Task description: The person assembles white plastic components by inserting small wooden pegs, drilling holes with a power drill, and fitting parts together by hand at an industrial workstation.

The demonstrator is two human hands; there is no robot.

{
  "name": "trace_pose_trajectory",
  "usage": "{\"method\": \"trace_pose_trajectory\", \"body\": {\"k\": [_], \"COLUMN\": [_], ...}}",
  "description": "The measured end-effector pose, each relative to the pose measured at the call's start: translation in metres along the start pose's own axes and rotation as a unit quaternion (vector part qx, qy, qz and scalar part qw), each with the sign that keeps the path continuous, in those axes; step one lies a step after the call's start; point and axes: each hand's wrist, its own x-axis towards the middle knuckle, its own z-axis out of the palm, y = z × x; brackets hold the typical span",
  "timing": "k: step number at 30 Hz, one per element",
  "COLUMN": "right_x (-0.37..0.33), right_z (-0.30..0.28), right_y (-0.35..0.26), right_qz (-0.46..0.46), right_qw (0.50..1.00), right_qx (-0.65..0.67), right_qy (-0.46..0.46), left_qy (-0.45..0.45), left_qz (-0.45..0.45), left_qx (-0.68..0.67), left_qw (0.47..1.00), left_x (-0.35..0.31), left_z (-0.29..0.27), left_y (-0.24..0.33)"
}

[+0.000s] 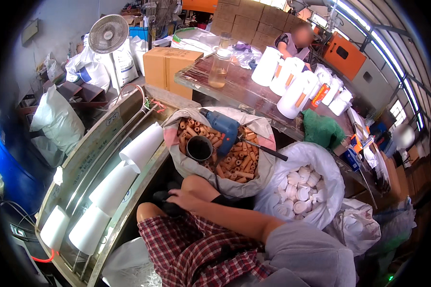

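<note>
My right hand (pixel 183 200) reaches across my lap from the grey-sleeved arm at the right. It rests beside my bare knee, with its loosely bent fingers over a dark black object (pixel 171 208) that I cannot make out. I see nothing clearly gripped in it. My left hand is out of sight. Just beyond my knees stands a fabric sack (pixel 268 162) of short orange-brown tubes (pixel 244 165). On top of the tubes lie a blue power tool (pixel 222 126) and a dark open-ended cup (pixel 199 148). A white sack (pixel 328 162) of white plastic caps (pixel 299 191) is to the right.
At left, a long trough (pixel 93 165) holds several white cones (pixel 112 186). A table (pixel 244 91) bears white containers (pixel 299 95), a green bag (pixel 321 128) and a jar of liquid (pixel 219 69). A cardboard box (pixel 167 69), a fan (pixel 108 34) and a co-worker (pixel 294 45) are farther back.
</note>
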Motion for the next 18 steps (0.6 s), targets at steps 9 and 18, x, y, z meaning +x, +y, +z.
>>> {"method": "trace_pose_trajectory", "body": {"k": [9,18], "right_x": [-0.101,-0.112], "right_z": [-0.205,-0.203], "right_y": [-0.064,-0.056], "right_qz": [-0.304,-0.227], "right_qw": [0.77,0.74], "right_qx": [-0.483,-0.592], "right_qy": [0.286,0.223], "left_qy": [-0.012,-0.025], "left_qz": [-0.017,-0.053], "left_qx": [-0.059,-0.118], "left_qw": [0.998,0.991], "left_x": [-0.02,-0.039], "left_z": [0.015,0.024], "left_y": [0.037,0.05]}}
